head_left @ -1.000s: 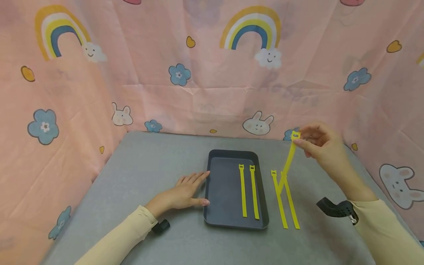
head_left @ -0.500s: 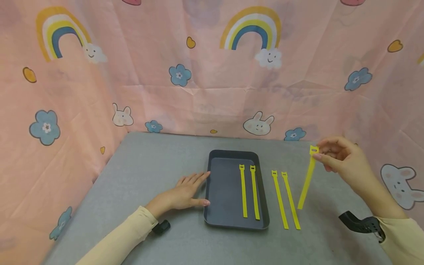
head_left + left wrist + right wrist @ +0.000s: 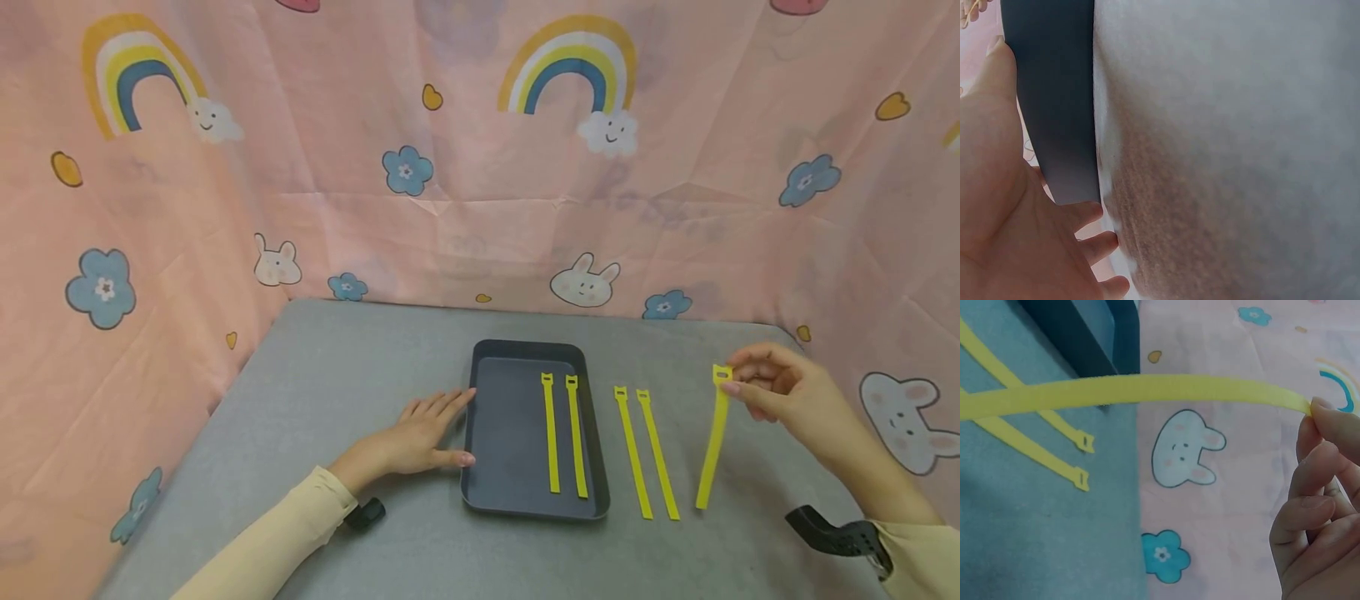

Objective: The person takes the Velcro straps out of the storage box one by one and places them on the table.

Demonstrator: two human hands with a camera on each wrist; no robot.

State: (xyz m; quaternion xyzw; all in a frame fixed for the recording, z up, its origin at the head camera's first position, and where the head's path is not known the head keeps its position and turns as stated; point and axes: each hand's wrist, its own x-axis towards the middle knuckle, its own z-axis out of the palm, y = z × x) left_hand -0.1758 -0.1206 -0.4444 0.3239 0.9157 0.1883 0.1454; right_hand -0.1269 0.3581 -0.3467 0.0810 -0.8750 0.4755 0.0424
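Note:
My right hand [image 3: 787, 396] pinches a yellow cable tie strap [image 3: 713, 446] by its slotted head, between thumb and index finger. The strap hangs down at the right of the table; in the right wrist view the held strap [image 3: 1147, 389] stretches across the picture. Two more yellow straps [image 3: 633, 454] [image 3: 658, 454] lie side by side on the table, between the tray and this hand. Inside the dark grey tray [image 3: 502, 433], two yellow straps [image 3: 551, 433] [image 3: 576, 437] lie toward its right side. My left hand [image 3: 416, 437], fingers spread, touches the tray's left side [image 3: 1054, 94].
The grey table [image 3: 360, 358] runs back to a pink printed cloth [image 3: 480, 225], which also hangs at both sides. A black band [image 3: 832, 533] is on the right wrist, and a dark device [image 3: 365, 515] is by the left wrist.
My right hand has moved right and then lower, carrying the pinched strap away from the two straps on the table. The left hand and the tray have stayed in place.

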